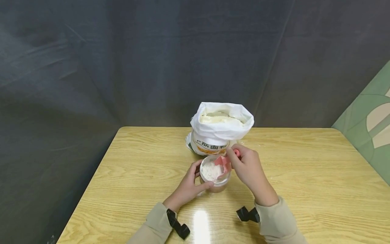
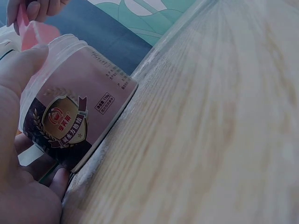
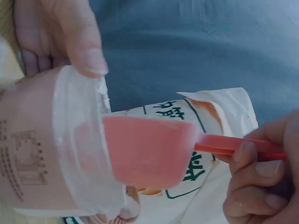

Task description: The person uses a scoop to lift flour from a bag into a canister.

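Note:
A round plastic jar (image 1: 217,185) with a pink label stands on the table, white flour (image 1: 211,170) inside it. My left hand (image 1: 189,184) curls round the jar's left side, thumb at the rim. In the right wrist view, my right hand (image 3: 261,172) grips the red handle of a pink scoop (image 3: 149,151). The scoop's head is tipped into the jar's mouth, and its inside is hidden there. Just behind the jar stands an open white flour bag (image 1: 213,134) with its top rolled back and pale flour showing inside.
The wooden table (image 1: 137,169) carries a bright light reflection near its front. A dark cloth (image 1: 182,61) hangs behind the table's back edge. At the far right is a green patterned panel (image 1: 370,112). Each sleeve cuff bears a black wrist mount (image 1: 178,224).

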`<state>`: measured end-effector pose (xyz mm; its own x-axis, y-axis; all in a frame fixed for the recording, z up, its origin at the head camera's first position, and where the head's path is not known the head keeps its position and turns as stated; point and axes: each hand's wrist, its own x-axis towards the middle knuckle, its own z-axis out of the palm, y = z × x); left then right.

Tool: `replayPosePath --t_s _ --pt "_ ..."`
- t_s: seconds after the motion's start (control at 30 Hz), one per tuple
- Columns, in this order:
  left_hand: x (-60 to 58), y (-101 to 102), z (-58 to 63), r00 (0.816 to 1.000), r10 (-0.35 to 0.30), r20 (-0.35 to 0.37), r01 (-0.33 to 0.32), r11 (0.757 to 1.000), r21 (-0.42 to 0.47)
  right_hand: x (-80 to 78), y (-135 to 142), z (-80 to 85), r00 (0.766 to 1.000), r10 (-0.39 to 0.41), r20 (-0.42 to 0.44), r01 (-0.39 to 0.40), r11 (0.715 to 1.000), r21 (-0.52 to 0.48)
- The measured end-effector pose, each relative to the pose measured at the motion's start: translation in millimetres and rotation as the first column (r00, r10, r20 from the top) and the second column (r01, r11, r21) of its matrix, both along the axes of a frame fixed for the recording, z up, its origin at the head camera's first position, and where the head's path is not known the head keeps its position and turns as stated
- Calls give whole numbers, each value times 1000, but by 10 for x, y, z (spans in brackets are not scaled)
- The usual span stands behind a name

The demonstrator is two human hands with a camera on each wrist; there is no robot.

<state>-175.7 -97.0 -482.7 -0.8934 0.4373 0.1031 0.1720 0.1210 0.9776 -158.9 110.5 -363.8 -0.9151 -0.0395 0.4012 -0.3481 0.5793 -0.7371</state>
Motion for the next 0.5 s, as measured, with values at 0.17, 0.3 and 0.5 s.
replayPosePath --t_s 0.17,0.3,0.5 --pt "-4 0 3 1000 -1 -3 1 1000 1 30 14 43 999 -6 -48 9 998 66" --pt "-5 -3 -9 1000 -5 9 5 1000 1 44 31 66 998 -21 -65 27 996 89" --pt "-7 -6 -16 1000 -7 10 7 1000 3 72 45 103 996 -25 -86 33 995 92"
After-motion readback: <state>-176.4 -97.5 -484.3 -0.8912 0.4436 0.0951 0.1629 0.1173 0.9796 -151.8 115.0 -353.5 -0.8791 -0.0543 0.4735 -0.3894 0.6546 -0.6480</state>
